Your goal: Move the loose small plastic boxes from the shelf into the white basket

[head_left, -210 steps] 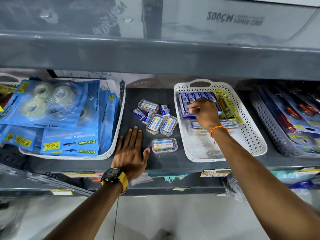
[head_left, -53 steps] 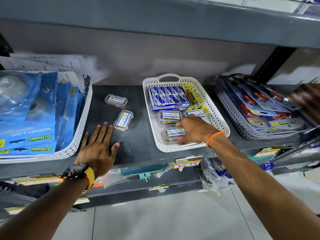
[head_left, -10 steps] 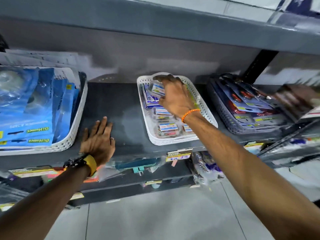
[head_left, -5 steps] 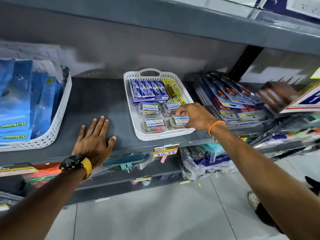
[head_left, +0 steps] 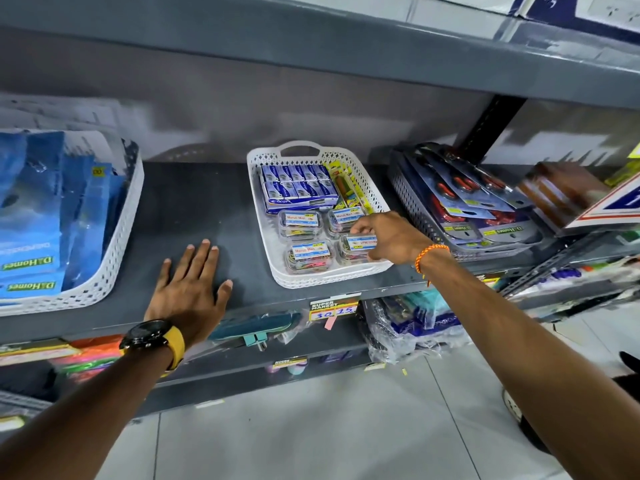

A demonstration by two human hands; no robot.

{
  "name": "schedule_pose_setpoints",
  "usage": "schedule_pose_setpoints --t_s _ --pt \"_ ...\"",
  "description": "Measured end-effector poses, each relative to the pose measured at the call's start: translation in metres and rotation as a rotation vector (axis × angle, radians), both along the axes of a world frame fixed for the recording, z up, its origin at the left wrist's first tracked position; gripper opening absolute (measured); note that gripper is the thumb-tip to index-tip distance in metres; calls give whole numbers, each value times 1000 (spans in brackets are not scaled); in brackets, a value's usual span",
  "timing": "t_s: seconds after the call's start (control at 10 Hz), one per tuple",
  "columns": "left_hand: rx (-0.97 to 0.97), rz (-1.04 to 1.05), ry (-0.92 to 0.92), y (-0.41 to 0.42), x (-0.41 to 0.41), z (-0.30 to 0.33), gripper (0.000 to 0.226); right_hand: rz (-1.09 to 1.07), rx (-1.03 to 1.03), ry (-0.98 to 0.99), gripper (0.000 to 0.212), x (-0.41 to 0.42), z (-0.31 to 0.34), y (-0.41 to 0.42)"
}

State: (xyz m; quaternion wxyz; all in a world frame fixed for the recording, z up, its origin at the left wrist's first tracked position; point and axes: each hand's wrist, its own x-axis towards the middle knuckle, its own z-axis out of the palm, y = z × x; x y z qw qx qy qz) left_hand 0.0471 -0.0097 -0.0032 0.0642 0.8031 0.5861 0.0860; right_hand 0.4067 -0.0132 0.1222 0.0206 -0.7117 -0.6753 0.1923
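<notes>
On the grey shelf (head_left: pixel 207 209), the white basket (head_left: pixel 266 188) sits in the middle with four small clear plastic boxes (head_left: pixel 300 223) lined up two by two in its front half. Right hand (head_left: pixel 388 237) reaches in from the right, fingers pinched around the front-right box (head_left: pixel 360 245) (label facing up, looks like coloured clips inside). Behind those are blue packs (head_left: pixel 299 185) and a yellow pack along the right wall. Left hand (head_left: pixel 190 285) lies flat on the bare shelf, fingers spread, holding nothing. No loose boxes show on the shelf surface itself.
</notes>
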Motion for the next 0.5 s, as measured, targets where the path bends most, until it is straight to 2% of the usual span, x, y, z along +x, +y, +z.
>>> schedule_pose_setpoints --t_s 0.2,0.3,0.4,0.5 --pt "-16 -1 19 1 -2 2 76 -11 34 1 66 -2 4 -6" --pt "-42 -12 27 2 -3 4 77 2 94 -27 54 -5 6 -10" --pt "-148 -5 -6 5 -4 10 77 32 241 -66 36 -17 9 -21" --pt "-163 64 -142 8 2 30 56 44 379 -101 28 -34 14 -31"
